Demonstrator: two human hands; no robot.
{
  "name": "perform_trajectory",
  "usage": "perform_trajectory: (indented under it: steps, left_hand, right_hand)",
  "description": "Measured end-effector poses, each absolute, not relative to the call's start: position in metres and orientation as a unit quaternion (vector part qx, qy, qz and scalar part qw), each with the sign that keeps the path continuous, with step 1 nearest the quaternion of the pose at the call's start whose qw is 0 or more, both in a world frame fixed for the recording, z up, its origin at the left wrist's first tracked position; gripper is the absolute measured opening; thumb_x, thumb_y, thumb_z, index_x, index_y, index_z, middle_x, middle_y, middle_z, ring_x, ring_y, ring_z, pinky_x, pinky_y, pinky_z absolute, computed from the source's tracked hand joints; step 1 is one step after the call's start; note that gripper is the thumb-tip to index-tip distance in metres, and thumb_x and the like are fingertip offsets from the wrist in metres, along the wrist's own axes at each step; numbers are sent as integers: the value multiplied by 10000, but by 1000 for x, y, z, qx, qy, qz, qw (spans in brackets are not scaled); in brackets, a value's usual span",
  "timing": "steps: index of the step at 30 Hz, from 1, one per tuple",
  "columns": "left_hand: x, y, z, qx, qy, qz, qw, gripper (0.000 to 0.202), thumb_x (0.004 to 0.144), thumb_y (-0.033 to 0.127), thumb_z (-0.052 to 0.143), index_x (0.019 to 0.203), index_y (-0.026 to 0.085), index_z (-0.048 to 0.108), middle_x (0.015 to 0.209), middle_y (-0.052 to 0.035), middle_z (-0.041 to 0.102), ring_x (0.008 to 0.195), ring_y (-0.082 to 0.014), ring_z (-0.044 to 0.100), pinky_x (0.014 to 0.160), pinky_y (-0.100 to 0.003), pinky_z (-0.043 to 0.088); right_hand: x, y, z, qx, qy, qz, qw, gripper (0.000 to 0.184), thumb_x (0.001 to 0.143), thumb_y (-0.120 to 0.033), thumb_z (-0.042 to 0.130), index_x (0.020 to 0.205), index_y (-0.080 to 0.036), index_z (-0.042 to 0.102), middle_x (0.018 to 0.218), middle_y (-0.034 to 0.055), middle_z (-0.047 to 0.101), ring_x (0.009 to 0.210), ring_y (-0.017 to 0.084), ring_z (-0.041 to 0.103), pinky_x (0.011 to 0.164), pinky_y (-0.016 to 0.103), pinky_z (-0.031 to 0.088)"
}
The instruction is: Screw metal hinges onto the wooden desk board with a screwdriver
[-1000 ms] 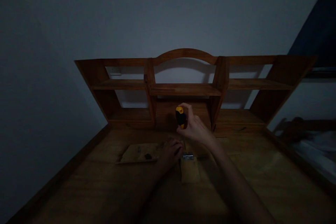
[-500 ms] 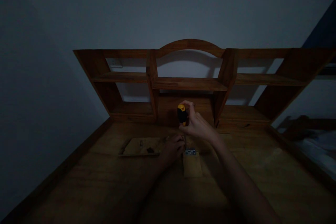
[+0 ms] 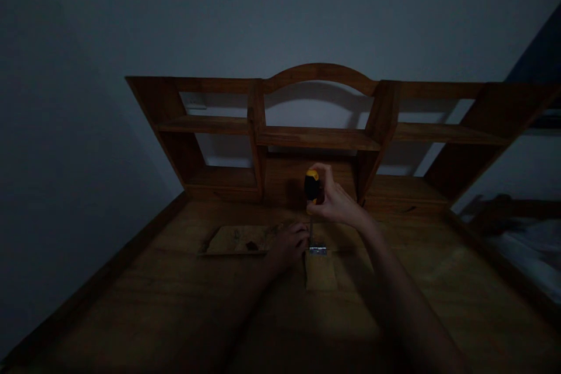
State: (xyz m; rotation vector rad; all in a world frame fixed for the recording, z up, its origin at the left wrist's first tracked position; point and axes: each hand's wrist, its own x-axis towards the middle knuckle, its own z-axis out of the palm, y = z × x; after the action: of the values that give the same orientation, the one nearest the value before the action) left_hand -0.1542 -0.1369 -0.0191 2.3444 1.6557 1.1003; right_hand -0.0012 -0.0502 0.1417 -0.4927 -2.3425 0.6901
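Note:
My right hand [image 3: 335, 201] grips the yellow-and-black handle of a screwdriver [image 3: 312, 186], held upright with its shaft pointing down at a small metal hinge [image 3: 318, 250]. The hinge sits on the far end of a small wooden block [image 3: 320, 271] on the desk. My left hand [image 3: 289, 243] rests just left of the hinge, fingers curled near the screwdriver's tip; what they pinch is too dark to make out.
A flat wooden board [image 3: 239, 240] lies to the left of my hands on the wooden desk [image 3: 175, 310]. A shelf unit with an arched top [image 3: 315, 137] stands at the back against the wall. The scene is dim.
The screwdriver handle has shifted slightly right and my right-hand fingers have changed their grip around it. The camera view tilted a little. My left hand stays by the hinge.

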Motion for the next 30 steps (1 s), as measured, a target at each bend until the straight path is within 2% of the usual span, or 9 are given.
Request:
perform_trajectory:
  steps: [5,9,15,20,27,30]
  left_hand:
    - [-155,-137,-18,764,537,357,21,168,922,99,512,873,182,650,967,-41,623,930,-166,567,826,-278,448]
    - [-155,-137,-18,763,536,359,24,167,922,94,512,839,176,631,941,-40,609,917,-160,565,813,-269,448]
    - [-154,-139,-17,762,541,354,25,164,915,87,512,840,176,627,963,-40,611,936,-161,563,839,-270,452]
    - [-153,-140,-16,763,543,349,21,163,927,99,503,874,180,634,997,-39,622,963,-165,566,869,-279,454]
    - [-153,-141,-10,765,545,344,18,162,912,91,512,881,178,644,979,-44,622,952,-170,563,856,-284,455]
    - [-153,-140,-12,768,543,340,15,174,911,82,507,904,183,649,999,-43,627,962,-167,560,874,-285,453]
  right_hand:
    - [3,-50,145,-170,-894,277,309,723,706,-139,605,1336,-255,271,846,-41,508,625,114,527,589,231,403]
    - [5,-51,148,-149,-894,296,301,708,710,-143,626,1324,-260,295,944,-3,545,671,120,552,604,242,429]
    - [8,-49,151,-165,-891,294,303,634,762,-280,719,1287,-259,364,1043,35,618,770,164,618,644,269,465]
    - [10,-49,154,-190,-893,248,324,581,803,-367,716,1287,-258,412,1081,53,649,791,182,640,655,282,475]
    - [14,-54,162,-199,-895,174,360,286,937,-359,566,1188,-227,529,1012,50,670,785,184,644,716,291,479]
    - [17,-56,165,-182,-902,160,358,233,962,-332,533,1161,-224,587,1024,47,676,853,193,645,778,296,477]
